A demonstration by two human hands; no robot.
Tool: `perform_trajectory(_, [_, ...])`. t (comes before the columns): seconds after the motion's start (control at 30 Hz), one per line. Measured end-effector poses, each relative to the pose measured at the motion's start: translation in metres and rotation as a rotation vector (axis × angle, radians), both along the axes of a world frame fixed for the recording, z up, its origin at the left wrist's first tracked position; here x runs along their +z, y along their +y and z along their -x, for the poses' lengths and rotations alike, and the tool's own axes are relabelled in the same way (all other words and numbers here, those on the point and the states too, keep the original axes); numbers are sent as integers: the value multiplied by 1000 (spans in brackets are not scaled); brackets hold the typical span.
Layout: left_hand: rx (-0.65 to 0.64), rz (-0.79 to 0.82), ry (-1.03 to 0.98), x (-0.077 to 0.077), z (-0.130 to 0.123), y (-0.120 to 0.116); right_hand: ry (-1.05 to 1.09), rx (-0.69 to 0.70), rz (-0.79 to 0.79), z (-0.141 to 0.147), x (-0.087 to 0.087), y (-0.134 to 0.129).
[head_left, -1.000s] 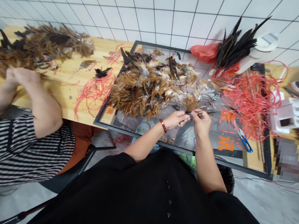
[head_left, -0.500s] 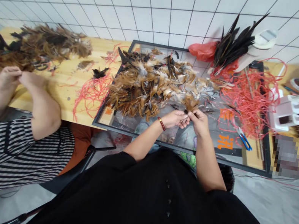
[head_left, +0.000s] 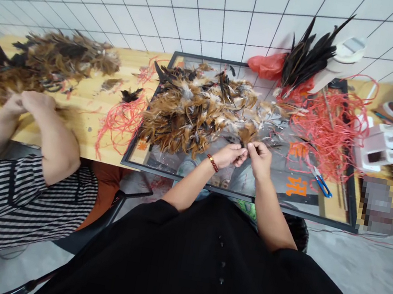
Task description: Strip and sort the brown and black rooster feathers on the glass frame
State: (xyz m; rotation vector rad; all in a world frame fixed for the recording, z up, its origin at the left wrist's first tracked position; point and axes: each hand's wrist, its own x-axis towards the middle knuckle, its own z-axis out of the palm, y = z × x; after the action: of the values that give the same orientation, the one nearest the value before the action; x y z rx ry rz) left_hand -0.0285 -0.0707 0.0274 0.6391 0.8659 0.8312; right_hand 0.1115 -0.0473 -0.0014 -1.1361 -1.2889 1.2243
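Note:
Over the front part of the glass panel point(head_left: 163, 161), my two hands meet close together. My left hand point(head_left: 232, 155), with a beaded bracelet at the wrist, is closed with thumb and fingers pinched at the base of a small brown feather bunch point(head_left: 247, 134). Beside it my right hand point(head_left: 259, 159) is closed too, its thumb and forefinger pinching at the same bunch's lower end. What exactly lies between those fingertips is too small to make out. A large heap of brown feathers point(head_left: 186, 120) spreads just beyond and left of my hands.
Tangled red plastic string point(head_left: 325, 124) lies at the right, near blue-handled thread snips point(head_left: 321, 183). Long black feathers point(head_left: 305, 60) stand behind in a red bag point(head_left: 267, 67). White chargers point(head_left: 376, 148) sit farther right. At left, a co-worker's hands point(head_left: 29, 101) work by another feather heap point(head_left: 71, 56).
My right hand has shifted slightly left and up, its fingers turning at the feather bunch. My left fingers have curled in more. The co-worker's hands have moved a little to the right.

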Motion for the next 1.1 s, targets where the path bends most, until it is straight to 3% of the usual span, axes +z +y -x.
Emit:
perform_trajectory(0.1, [113,-2,-63,2,0,-3,-273,-170,-242,-23,11,10])
perform_trajectory(0.2, [183,-5,-65,2,-2,-5,-710,-217,-290,-65,24,29])
perform_trajectory(0.33, [192,16,-42,3,-5,-4,-1160,-42,-272,-101,36,50])
perform_trajectory(0.47, [205,13,-59,4,-5,-3,-1345,73,-258,-100,40,60])
perform_trajectory(0.57, [206,1,-84,1,-4,-3,-1159,-5,-181,-93,43,64])
perform_trajectory(0.67, [219,-5,-92,-2,-4,-2,-519,-101,-11,-83,50,57])
perform_trajectory(0.73, [225,-12,-95,-3,-4,-2,-82,-28,184,-71,53,44])
perform_trajectory(0.8, [227,-7,-97,-3,-4,-1,174,70,356,-55,53,29])
perform_trajectory(0.93, [212,35,-104,0,-3,-1,221,13,408,-23,45,8])
perform_trajectory(1.1, [223,65,-124,1,-2,-2,224,-24,406,-6,36,5])
